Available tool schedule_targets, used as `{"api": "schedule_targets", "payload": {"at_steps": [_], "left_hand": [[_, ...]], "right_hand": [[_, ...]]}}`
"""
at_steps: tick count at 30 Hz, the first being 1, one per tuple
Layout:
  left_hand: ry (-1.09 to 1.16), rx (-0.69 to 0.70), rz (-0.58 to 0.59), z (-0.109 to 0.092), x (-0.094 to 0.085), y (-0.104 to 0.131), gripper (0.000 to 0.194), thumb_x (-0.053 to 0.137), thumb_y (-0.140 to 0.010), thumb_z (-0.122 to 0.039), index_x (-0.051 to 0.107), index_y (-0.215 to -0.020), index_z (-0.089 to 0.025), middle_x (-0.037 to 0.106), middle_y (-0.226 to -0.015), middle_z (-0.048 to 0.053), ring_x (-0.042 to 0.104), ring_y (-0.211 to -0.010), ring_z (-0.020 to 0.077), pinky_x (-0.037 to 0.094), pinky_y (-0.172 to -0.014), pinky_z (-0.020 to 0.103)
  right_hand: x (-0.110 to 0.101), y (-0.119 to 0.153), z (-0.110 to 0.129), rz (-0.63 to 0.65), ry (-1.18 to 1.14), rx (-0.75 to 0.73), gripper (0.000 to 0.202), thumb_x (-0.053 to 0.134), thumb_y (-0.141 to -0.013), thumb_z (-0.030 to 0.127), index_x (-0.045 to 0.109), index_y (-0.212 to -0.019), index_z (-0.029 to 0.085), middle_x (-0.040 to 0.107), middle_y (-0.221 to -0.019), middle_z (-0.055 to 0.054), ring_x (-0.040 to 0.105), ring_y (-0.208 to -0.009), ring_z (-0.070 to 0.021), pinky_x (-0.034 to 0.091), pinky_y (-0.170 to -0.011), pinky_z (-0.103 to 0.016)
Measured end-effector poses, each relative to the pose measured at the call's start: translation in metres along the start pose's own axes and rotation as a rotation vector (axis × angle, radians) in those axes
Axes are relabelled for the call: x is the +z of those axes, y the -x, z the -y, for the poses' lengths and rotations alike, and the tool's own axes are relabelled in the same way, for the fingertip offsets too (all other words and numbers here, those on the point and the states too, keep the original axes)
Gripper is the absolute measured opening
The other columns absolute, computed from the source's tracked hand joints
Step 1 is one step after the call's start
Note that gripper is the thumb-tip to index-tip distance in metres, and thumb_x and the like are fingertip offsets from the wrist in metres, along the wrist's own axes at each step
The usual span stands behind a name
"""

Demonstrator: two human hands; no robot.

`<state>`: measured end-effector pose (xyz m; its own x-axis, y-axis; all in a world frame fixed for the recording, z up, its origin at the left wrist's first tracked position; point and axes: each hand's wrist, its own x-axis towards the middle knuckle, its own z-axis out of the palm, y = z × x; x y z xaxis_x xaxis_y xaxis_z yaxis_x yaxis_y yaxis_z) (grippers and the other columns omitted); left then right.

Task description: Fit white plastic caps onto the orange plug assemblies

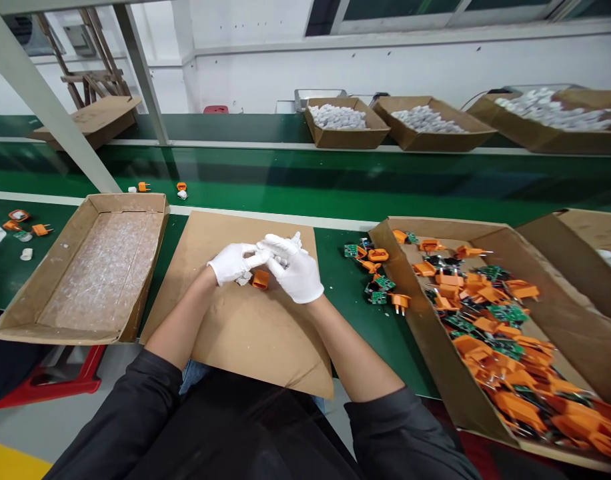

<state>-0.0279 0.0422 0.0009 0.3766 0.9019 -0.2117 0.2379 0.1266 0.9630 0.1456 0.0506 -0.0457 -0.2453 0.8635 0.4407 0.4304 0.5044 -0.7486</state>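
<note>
Both hands wear white gloves and meet above a brown cardboard sheet. My left hand (234,263) has its fingers closed and reaching to the right hand's fingertips; what they pinch, if anything, is too small to name. My right hand (296,269) is curled around small white pieces (296,241) that show at its upper edge and between the fingers. Just below the fingers, an orange plug housing (260,279) rests on the cardboard sheet (255,333). A crumpled white bit (243,279) lies beside it, under the left fingertips.
An open box (385,267) at right holds orange plugs with green circuit boards; several lie left of it. A shallow cardboard tray (158,227) stands at left. Boxes of white pieces (348,137) line the back shelf. A metal post (50,93) slants down at upper left.
</note>
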Motion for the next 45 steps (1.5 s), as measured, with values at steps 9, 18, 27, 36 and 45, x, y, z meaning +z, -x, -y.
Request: {"api": "schedule_targets", "payload": {"at_steps": [9,18,27,36,45], "left_hand": [[0.129,-0.117,-0.219,0.007,0.014,-0.004,0.056,0.054,-0.078,-0.069,0.059,-0.069,-0.015,0.050,-0.046,-0.003,0.044,-0.034,0.0082,0.036,-0.037,0.022],[-0.071,-0.008,-0.168,0.015,0.010,-0.003,0.078,0.026,-0.082,-0.079,0.068,-0.079,-0.013,0.056,-0.046,0.002,0.049,-0.038,0.0114,0.040,-0.044,0.024],[0.044,-0.043,-0.308,0.017,0.009,-0.011,0.082,0.033,-0.080,-0.079,0.069,-0.103,-0.010,0.071,-0.104,0.017,0.051,-0.041,0.0067,0.040,-0.039,0.023],[0.039,-0.077,-0.264,0.015,0.012,-0.009,0.072,0.044,-0.080,-0.074,0.067,-0.109,-0.012,0.069,-0.111,0.015,0.045,-0.037,0.0035,0.034,-0.035,0.022],[-0.092,-0.055,-0.236,0.023,0.015,-0.014,0.048,0.055,-0.082,-0.058,0.069,-0.109,-0.021,0.070,-0.084,0.003,0.038,-0.035,0.0037,0.031,-0.036,0.023]], "right_hand": [[0.004,0.003,0.018,0.008,0.236,-0.108,0.049,0.057,-0.085,0.036,0.054,-0.133,0.025,0.071,-0.089,-0.005,0.065,-0.089,-0.0275,0.040,-0.102,-0.060],[-0.016,-0.009,0.018,0.191,0.361,-0.060,0.032,0.045,-0.095,0.037,0.070,-0.078,0.025,0.069,-0.072,0.000,0.062,-0.073,-0.0176,0.047,-0.079,-0.033],[-0.110,-0.031,-0.060,-0.186,0.494,0.193,0.035,0.046,-0.088,0.022,0.072,-0.111,0.020,0.069,-0.097,-0.009,0.064,-0.094,-0.0251,0.051,-0.090,-0.041],[-0.129,-0.009,-0.101,0.011,0.741,0.357,0.039,0.054,-0.075,0.010,0.074,-0.108,0.014,0.063,-0.105,-0.015,0.063,-0.097,-0.0282,0.051,-0.095,-0.041],[-0.123,-0.016,-0.075,0.029,0.430,0.312,0.045,0.054,-0.073,0.012,0.070,-0.115,0.015,0.071,-0.106,-0.009,0.067,-0.084,-0.0202,0.055,-0.086,-0.036]]}}
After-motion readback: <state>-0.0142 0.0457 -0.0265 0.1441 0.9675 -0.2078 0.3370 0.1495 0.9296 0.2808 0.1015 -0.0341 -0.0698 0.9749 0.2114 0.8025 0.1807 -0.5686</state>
